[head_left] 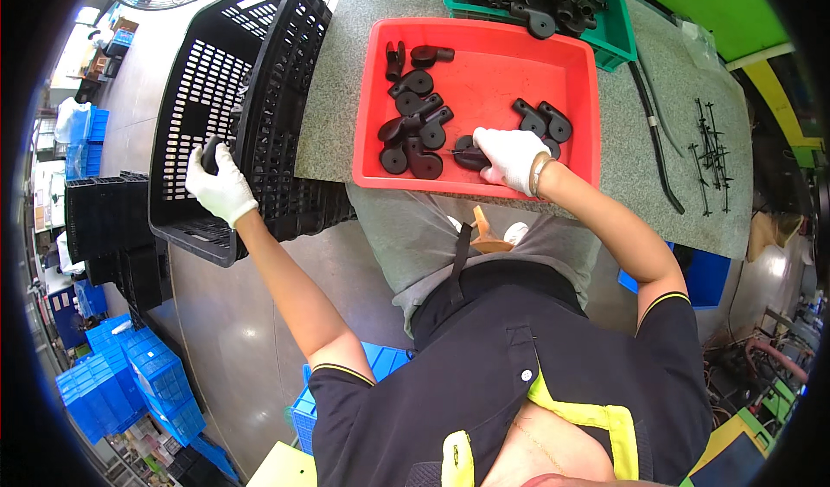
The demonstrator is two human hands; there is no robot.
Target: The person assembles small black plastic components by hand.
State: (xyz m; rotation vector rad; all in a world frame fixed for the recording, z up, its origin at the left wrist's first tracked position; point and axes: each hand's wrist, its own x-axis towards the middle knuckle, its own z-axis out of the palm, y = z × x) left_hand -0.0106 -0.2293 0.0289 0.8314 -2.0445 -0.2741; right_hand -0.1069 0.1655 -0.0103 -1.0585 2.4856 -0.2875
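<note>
My left hand (222, 186), in a white glove, is over the black slotted crate (197, 89) at the left. Its fingers are closed around a black rounded plastic part (210, 153). In the red tray (367, 111), my gloved right hand (512, 158) is closed on another black plastic part (471, 157) near the front wall; its palm hides some of that part. Several loose black parts (424, 163), each with a round head and a short stem, lie along the tray's left side. A few more (553, 122) rest at its right, beside my right hand.
A green bin (611, 41) heaped with black parts stands behind the tray on the grey speckled table (341, 63). A black bent rod (654, 137) and several thin black pieces (711, 158) lie at the right. Blue crates (160, 370) stand on the floor at left.
</note>
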